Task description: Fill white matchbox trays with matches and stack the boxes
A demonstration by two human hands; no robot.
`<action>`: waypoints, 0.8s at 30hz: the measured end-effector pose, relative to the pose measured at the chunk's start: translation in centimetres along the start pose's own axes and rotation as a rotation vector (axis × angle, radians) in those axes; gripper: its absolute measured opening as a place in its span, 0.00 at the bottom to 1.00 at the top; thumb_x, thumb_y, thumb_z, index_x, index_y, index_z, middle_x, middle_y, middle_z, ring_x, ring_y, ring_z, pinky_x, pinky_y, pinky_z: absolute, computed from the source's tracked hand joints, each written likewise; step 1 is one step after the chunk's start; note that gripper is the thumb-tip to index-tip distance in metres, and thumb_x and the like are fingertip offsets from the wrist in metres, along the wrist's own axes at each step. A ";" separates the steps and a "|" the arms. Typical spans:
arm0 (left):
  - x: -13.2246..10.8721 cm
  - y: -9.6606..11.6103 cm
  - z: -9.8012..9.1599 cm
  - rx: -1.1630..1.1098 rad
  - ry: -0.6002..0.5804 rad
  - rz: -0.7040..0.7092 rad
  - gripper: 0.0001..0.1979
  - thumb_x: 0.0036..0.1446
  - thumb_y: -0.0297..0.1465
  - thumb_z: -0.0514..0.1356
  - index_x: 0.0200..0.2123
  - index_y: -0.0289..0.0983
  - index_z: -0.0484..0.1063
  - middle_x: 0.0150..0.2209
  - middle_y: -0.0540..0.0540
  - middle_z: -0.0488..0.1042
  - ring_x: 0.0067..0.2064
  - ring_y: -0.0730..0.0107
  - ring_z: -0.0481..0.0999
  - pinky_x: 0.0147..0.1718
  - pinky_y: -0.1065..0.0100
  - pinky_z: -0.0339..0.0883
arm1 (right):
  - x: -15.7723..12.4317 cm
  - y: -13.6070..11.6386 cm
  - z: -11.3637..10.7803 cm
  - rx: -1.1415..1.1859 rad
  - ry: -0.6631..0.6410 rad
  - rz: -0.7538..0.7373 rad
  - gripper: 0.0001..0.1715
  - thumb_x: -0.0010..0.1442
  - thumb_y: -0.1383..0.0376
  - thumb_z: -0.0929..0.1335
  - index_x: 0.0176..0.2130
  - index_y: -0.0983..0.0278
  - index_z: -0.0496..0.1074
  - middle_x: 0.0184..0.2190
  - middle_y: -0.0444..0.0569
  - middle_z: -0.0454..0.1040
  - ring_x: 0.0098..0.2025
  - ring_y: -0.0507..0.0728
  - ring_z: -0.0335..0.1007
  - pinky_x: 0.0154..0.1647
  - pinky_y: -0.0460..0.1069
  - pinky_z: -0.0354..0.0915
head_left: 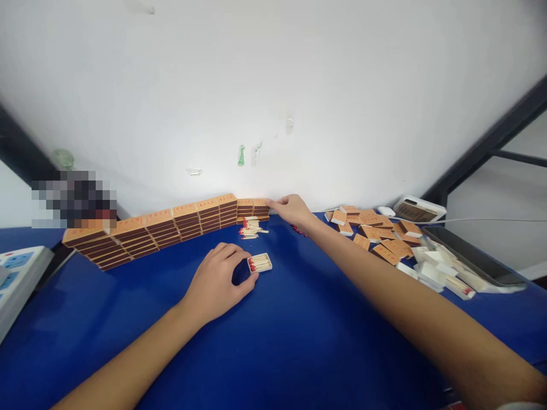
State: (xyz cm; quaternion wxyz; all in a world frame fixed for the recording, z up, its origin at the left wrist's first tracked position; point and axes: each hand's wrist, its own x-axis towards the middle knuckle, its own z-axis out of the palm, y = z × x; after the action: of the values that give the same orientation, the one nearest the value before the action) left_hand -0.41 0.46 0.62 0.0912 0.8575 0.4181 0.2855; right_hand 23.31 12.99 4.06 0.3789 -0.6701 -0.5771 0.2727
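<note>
A small white matchbox tray (pixel 267 267) filled with red-tipped matches (pixel 258 262) lies on the blue table. My left hand (pixel 220 279) grips its left end between thumb and fingers. Farther back, my right hand (pixel 293 209) has its fingertips pinched at the right end of a matchbox (pixel 261 203) on top of a short stack against the wall. Part of that box's end is hidden by the fingers. A loose pile of matches (pixel 252 228) lies just in front of the stack, between my two hands.
A long row of stacked matchboxes (pixel 171 228) runs along the wall at left. At right lie loose matchbox sleeves (pixel 384 233), white trays (pixel 431 267), a dark phone-like slab (pixel 470 256) and a white-edged device (pixel 419 209) with a cable. Scattered dark-red bits (pixel 299 230) lie behind my right forearm.
</note>
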 end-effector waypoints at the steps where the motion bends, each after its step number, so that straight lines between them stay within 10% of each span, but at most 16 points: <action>1: 0.0 0.0 0.0 0.007 -0.001 0.002 0.12 0.66 0.37 0.64 0.50 0.40 0.79 0.49 0.42 0.80 0.50 0.53 0.76 0.51 0.48 0.74 | 0.3 -0.2 0.3 0.015 -0.006 0.016 0.27 0.57 0.51 0.78 0.21 0.63 0.67 0.16 0.39 0.60 0.23 0.50 0.56 0.25 0.48 0.52; 18: 0.2 -0.4 -0.1 0.013 0.076 0.029 0.11 0.67 0.37 0.64 0.49 0.40 0.78 0.47 0.42 0.81 0.51 0.52 0.77 0.53 0.50 0.74 | 0.2 -0.4 1.0 0.393 -0.107 0.163 0.21 0.63 0.62 0.76 0.26 0.62 0.65 0.18 0.39 0.62 0.19 0.46 0.54 0.16 0.43 0.49; 24: 0.5 -0.8 -0.9 0.031 0.093 -0.077 0.14 0.67 0.40 0.64 0.51 0.39 0.79 0.47 0.41 0.82 0.52 0.52 0.79 0.52 0.51 0.75 | -2.6 0.4 -2.3 0.439 -0.074 0.106 0.11 0.64 0.63 0.74 0.33 0.64 0.71 0.22 0.40 0.67 0.20 0.46 0.58 0.17 0.43 0.53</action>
State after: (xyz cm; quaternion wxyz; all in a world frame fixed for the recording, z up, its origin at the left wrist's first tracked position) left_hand -1.18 1.33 1.23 0.0693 0.8279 0.4590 0.3147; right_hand 24.87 9.93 4.85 0.4793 -0.5905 -0.4815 0.4356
